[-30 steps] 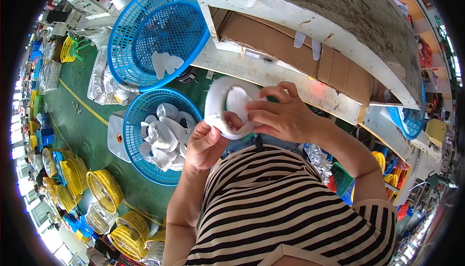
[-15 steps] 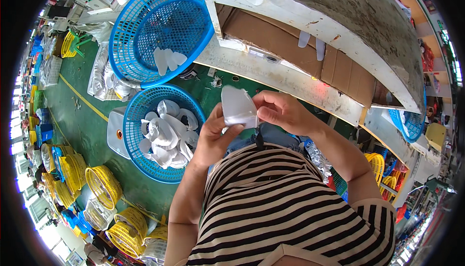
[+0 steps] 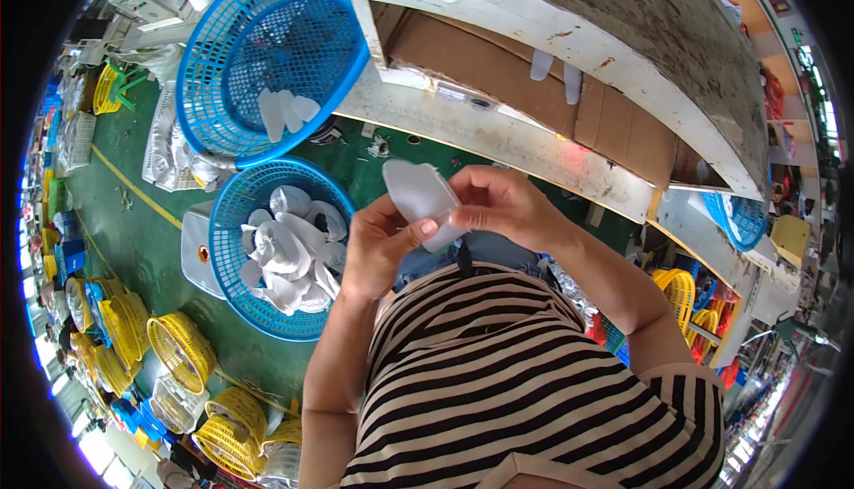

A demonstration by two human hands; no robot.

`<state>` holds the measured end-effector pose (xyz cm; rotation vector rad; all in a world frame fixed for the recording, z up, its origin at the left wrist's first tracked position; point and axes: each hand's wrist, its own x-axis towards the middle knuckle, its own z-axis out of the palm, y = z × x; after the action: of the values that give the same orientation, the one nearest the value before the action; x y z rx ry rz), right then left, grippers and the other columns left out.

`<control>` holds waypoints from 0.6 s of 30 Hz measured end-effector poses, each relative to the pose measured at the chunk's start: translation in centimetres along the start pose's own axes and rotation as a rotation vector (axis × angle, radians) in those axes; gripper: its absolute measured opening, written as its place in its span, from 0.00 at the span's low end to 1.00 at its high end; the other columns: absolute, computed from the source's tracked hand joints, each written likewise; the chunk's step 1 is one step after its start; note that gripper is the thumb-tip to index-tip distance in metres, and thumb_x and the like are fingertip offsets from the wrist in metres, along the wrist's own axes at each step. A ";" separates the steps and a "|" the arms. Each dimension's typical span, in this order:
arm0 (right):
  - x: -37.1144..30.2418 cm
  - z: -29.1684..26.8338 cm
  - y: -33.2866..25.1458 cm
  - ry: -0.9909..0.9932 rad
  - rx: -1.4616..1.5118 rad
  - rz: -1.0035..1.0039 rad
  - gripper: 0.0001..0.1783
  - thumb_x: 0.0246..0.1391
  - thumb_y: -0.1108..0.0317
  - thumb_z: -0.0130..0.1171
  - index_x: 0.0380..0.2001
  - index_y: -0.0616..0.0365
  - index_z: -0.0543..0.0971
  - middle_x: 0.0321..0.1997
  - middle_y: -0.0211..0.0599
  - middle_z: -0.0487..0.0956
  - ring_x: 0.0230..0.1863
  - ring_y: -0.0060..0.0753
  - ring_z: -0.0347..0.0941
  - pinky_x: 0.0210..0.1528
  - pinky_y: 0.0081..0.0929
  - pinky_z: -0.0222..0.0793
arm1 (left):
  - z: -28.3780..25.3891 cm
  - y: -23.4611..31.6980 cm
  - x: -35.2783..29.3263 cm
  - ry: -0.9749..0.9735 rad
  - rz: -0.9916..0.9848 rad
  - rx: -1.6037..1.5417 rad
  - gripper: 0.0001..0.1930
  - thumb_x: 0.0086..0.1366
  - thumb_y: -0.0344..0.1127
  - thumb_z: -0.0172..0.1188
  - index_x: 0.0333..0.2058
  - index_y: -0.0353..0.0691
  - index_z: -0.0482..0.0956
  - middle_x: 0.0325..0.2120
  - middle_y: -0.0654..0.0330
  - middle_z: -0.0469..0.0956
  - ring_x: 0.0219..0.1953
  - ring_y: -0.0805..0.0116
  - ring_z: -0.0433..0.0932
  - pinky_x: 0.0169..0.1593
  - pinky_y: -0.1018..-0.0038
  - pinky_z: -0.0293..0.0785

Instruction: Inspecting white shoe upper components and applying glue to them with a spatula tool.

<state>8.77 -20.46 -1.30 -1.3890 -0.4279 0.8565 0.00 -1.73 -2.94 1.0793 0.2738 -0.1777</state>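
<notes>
A thin white curved piece (image 3: 416, 190), shaped like a shoe part, is held up in front of my waist. My left hand (image 3: 375, 247) grips its left and lower edge, with the thumb laid across the near face. From the other side, my right hand (image 3: 503, 208) pinches its right edge between thumb and fingers. Left of my hands, a round blue basket (image 3: 224, 268) holds a heap of similar white curved pieces (image 3: 292, 249).
A second blue basket (image 3: 191, 88) beyond holds a few flat white insole-shaped pieces (image 3: 286, 113). Ahead stands a worn white workbench (image 3: 534, 22) with cardboard (image 3: 485, 66) on its shelf. Yellow baskets (image 3: 182, 351) stand on the green floor at left.
The white piece has tilted and turned in my hands, and my left thumb now lies higher across it. The surroundings have shifted slightly left in view.
</notes>
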 end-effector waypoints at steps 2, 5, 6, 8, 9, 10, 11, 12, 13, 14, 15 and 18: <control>-0.3 0.0 0.1 -0.017 -0.038 0.029 0.13 0.54 0.67 0.64 0.39 0.62 0.76 0.32 0.25 0.76 0.34 0.12 0.69 0.38 0.15 0.67 | 0.6 0.4 -0.2 0.047 0.019 0.112 0.12 0.58 0.26 0.64 0.41 0.30 0.78 0.34 0.60 0.81 0.34 0.75 0.77 0.40 0.80 0.72; 0.1 0.9 1.0 0.187 -0.340 0.024 0.10 0.51 0.70 0.65 0.35 0.62 0.77 0.30 0.28 0.77 0.30 0.15 0.70 0.34 0.16 0.68 | 1.4 -0.5 0.4 0.210 0.203 0.649 0.08 0.58 0.26 0.63 0.36 0.31 0.80 0.31 0.61 0.80 0.31 0.77 0.77 0.34 0.81 0.72; 0.1 1.2 1.2 0.258 -0.425 0.017 0.10 0.50 0.71 0.65 0.35 0.62 0.77 0.29 0.29 0.77 0.29 0.15 0.70 0.34 0.17 0.68 | 1.7 -0.8 0.5 0.256 0.281 0.831 0.07 0.58 0.26 0.63 0.36 0.31 0.80 0.30 0.62 0.80 0.32 0.77 0.77 0.34 0.81 0.72; 0.2 0.9 1.5 0.249 -0.428 -0.011 0.09 0.50 0.71 0.64 0.34 0.62 0.77 0.27 0.31 0.76 0.28 0.17 0.71 0.33 0.18 0.68 | 0.8 -1.6 0.7 0.184 0.121 0.512 0.09 0.63 0.30 0.59 0.40 0.32 0.78 0.30 0.62 0.79 0.32 0.77 0.77 0.34 0.80 0.74; 0.2 0.5 1.7 0.226 -0.433 -0.006 0.09 0.51 0.71 0.64 0.34 0.62 0.77 0.27 0.31 0.76 0.28 0.17 0.71 0.33 0.18 0.68 | 0.4 -1.4 0.6 0.143 -0.018 0.306 0.10 0.64 0.31 0.58 0.41 0.32 0.78 0.31 0.62 0.79 0.32 0.76 0.77 0.34 0.79 0.74; 0.2 0.2 1.7 0.203 -0.442 -0.003 0.09 0.51 0.71 0.64 0.34 0.63 0.77 0.27 0.31 0.76 0.28 0.17 0.71 0.33 0.18 0.68 | 0.3 -1.2 0.6 0.100 -0.151 0.097 0.11 0.65 0.32 0.57 0.43 0.32 0.77 0.31 0.62 0.79 0.33 0.76 0.77 0.34 0.78 0.74; 0.2 0.2 1.7 0.179 -0.409 0.007 0.09 0.52 0.71 0.63 0.35 0.63 0.77 0.28 0.31 0.76 0.29 0.17 0.71 0.33 0.18 0.68 | 0.3 -1.1 0.5 0.074 -0.171 0.036 0.13 0.67 0.34 0.55 0.47 0.33 0.75 0.33 0.61 0.79 0.34 0.76 0.77 0.36 0.76 0.76; 0.2 0.2 1.7 0.156 -0.377 0.017 0.09 0.52 0.71 0.63 0.35 0.63 0.76 0.28 0.31 0.76 0.29 0.17 0.71 0.33 0.19 0.69 | -0.1 -1.4 0.4 0.027 -0.183 0.058 0.13 0.67 0.35 0.55 0.46 0.33 0.76 0.33 0.61 0.80 0.35 0.76 0.77 0.35 0.77 0.75; 0.1 0.2 1.7 0.137 -0.345 0.027 0.09 0.53 0.71 0.62 0.35 0.64 0.76 0.29 0.31 0.76 0.29 0.17 0.71 0.33 0.19 0.69 | -0.7 -2.0 0.4 -0.025 -0.196 0.081 0.13 0.67 0.35 0.55 0.45 0.33 0.76 0.33 0.61 0.80 0.35 0.76 0.76 0.35 0.77 0.75; 0.1 0.4 1.8 0.144 -0.376 -0.030 0.09 0.52 0.71 0.62 0.35 0.64 0.76 0.28 0.34 0.76 0.29 0.19 0.72 0.32 0.21 0.69 | -1.2 -2.5 0.4 -0.077 -0.209 0.104 0.13 0.67 0.36 0.56 0.45 0.33 0.77 0.33 0.60 0.80 0.35 0.77 0.76 0.35 0.77 0.75; 0.2 0.6 1.9 0.151 -0.407 -0.087 0.09 0.51 0.72 0.62 0.34 0.65 0.76 0.28 0.37 0.76 0.28 0.22 0.72 0.32 0.23 0.69 | -1.3 -2.8 0.4 -0.050 -0.171 0.206 0.12 0.67 0.35 0.56 0.42 0.31 0.78 0.31 0.62 0.80 0.33 0.80 0.74 0.33 0.79 0.72; 0.5 -0.6 2.7 0.048 -0.227 0.017 0.13 0.58 0.64 0.57 0.39 0.65 0.77 0.32 0.38 0.79 0.33 0.24 0.75 0.36 0.24 0.71 | -1.0 -2.1 0.5 0.032 -0.104 0.464 0.12 0.66 0.34 0.56 0.39 0.28 0.78 0.29 0.64 0.79 0.31 0.82 0.72 0.32 0.81 0.68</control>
<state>8.79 -20.58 -4.10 -1.6208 -0.4883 0.8051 -0.24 -1.82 -5.32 1.5296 0.3267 -0.3285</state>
